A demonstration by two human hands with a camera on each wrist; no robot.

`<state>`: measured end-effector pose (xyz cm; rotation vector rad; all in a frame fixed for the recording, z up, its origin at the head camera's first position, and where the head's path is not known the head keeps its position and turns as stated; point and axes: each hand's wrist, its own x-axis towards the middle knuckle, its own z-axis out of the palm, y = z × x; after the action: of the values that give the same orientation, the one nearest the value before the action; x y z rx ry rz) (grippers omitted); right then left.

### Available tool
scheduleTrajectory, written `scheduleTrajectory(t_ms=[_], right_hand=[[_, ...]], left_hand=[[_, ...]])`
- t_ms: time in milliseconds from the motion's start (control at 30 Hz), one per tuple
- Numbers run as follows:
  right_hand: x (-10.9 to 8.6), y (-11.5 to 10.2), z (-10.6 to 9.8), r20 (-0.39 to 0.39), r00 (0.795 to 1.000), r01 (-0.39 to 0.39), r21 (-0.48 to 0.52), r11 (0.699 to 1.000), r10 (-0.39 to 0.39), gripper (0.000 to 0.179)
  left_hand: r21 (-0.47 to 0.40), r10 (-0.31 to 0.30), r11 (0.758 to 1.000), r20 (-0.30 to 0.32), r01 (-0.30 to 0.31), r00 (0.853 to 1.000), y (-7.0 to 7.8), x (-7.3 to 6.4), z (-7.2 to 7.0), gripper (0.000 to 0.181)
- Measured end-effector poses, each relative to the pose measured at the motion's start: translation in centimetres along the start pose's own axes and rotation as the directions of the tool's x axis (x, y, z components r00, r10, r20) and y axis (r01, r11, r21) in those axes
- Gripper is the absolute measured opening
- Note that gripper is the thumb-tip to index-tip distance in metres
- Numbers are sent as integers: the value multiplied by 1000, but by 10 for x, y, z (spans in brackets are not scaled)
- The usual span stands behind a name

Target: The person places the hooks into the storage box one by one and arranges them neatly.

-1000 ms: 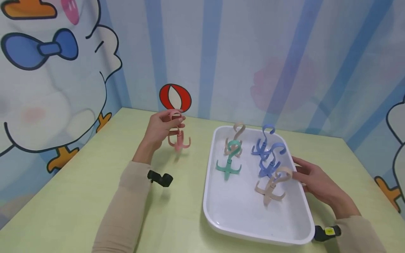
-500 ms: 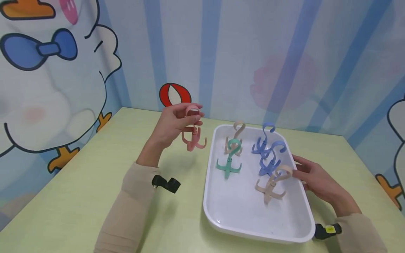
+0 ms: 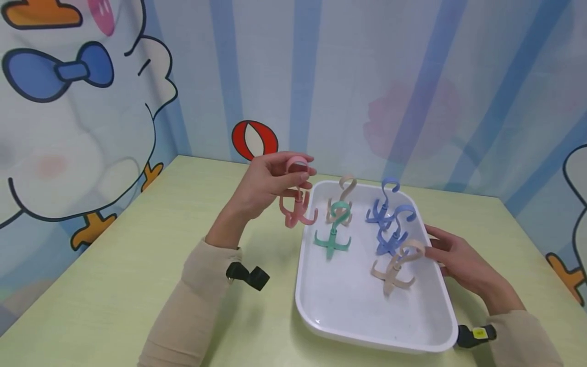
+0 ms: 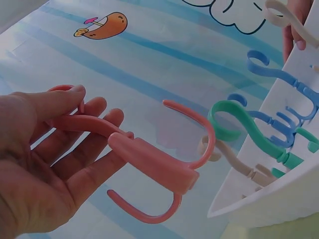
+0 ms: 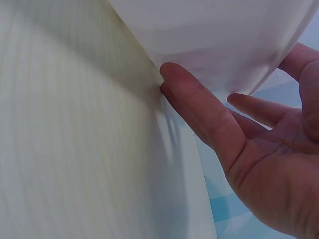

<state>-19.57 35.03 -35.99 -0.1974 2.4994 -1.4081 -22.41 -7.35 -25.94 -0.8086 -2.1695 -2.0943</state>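
Observation:
By the curved top of its hanger, my left hand (image 3: 263,186) pinches a pink four-pronged hanging hook (image 3: 299,206). The hook's prongs point down just outside the left rim of the white tray (image 3: 357,306), overlapping that rim in the head view. In the left wrist view the pink hook (image 4: 154,162) lies across my fingers, prongs toward the tray. My right hand (image 3: 463,265) holds the tray's right side, thumb at the rim and fingers against the outer wall. Inside stand a green hook (image 3: 332,242), two blue hooks (image 3: 392,242) and two beige hooks (image 3: 391,278).
The tray sits on a pale yellow-green table (image 3: 151,239), right of centre. A blue-striped cartoon backdrop (image 3: 339,102) rises behind and at both sides. The tray's near part shows bare white floor. Black wrist cameras (image 3: 247,275) sit on both sleeves.
My left hand has carried the pink hook rightward, from over the table left of the tray to the tray's left rim. The right hand and the tray have stayed in place.

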Motion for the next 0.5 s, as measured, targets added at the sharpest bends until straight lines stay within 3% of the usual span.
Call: scheduleTrajectory(t_ms=[500], right_hand=[[0, 2, -1, 1, 1000, 10, 22, 1000, -10, 80]], left_hand=[[-1, -24, 1000, 75, 24, 997, 0, -1, 13, 36]])
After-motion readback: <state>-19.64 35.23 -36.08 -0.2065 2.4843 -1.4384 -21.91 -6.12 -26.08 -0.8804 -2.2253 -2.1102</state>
